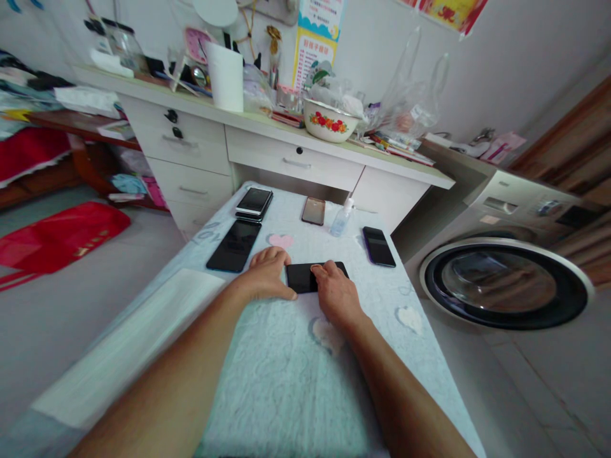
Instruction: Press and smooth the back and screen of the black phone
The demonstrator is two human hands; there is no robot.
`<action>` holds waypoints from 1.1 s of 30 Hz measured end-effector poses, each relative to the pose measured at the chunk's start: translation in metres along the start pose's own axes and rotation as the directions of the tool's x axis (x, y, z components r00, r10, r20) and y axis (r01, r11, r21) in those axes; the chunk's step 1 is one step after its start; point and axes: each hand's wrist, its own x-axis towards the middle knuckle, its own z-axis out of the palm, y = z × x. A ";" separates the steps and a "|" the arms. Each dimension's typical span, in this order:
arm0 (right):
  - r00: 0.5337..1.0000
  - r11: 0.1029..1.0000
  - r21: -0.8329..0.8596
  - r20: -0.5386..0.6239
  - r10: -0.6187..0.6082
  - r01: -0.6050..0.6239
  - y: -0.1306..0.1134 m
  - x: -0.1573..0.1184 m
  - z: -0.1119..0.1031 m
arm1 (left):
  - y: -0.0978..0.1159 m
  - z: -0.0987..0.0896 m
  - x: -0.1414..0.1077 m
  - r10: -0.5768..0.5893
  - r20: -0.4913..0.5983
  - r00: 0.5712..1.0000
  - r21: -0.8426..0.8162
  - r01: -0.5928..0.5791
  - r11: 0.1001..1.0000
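Observation:
A black phone [301, 278] lies flat, sideways, on the cloth-covered table [281, 381]. My left hand [270, 275] rests at its left end, thumb and fingers apart. My right hand [337, 289] is over the phone's right part, its fingers pressed together on the screen; what they hold, if anything, is too small to name. Beyond my left hand lie a larger black phone [235, 245] and a stack of phones [254, 201]. A phone case [314, 210] and a clear spray bottle [342, 218] stand further back. Another phone [379, 246] lies at the right.
A white cloth strip [133, 346] lies along the table's left side. Behind is a white drawer cabinet [291, 159] bearing a flowered bowl [330, 122] and a paper roll [226, 79]. A washing machine [506, 216] stands at the right, a red bag [67, 235] on the floor at left.

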 end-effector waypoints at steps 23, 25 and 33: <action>0.975 0.974 -0.051 -0.021 0.221 -0.222 0.043 0.003 -0.003 | -0.001 -0.001 0.000 0.006 0.003 1.000 -0.023 -0.006 1.000; 0.973 0.972 -0.054 -0.023 0.230 -0.230 0.044 0.004 -0.003 | 0.000 -0.001 0.000 0.002 0.003 1.000 -0.019 -0.002 1.000; 0.965 0.964 -0.043 -0.018 0.260 -0.261 0.047 0.007 -0.003 | -0.001 -0.001 -0.001 0.008 -0.001 1.000 -0.026 -0.008 1.000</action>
